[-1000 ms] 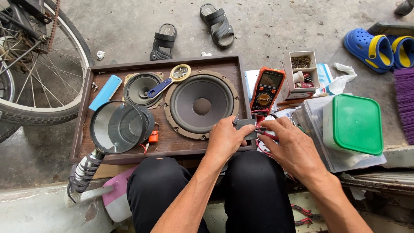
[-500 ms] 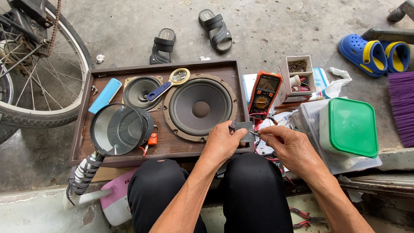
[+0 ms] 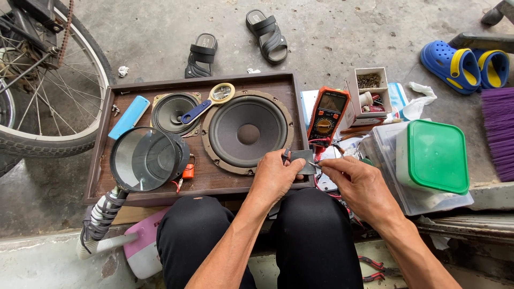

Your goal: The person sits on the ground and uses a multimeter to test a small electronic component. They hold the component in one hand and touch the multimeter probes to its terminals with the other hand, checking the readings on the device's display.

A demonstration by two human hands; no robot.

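Note:
My left hand grips a small dark grey part at the near right corner of a brown speaker cabinet lying face up. My right hand pinches a thin probe tip against that part's right edge. An orange multimeter lies just beyond, with red and black leads running toward my hands. The cabinet carries a large speaker cone and a smaller one.
A round magnifier on a flexible arm, a blue bar and a blue-handled loupe rest on the cabinet. A green-lidded plastic box and a small parts box stand right. A bicycle wheel is left; sandals lie beyond.
Both hands have come slightly closer together over the cabinet's corner. The small grey part now shows plainly between the fingers, with the right hand's probe at its edge.

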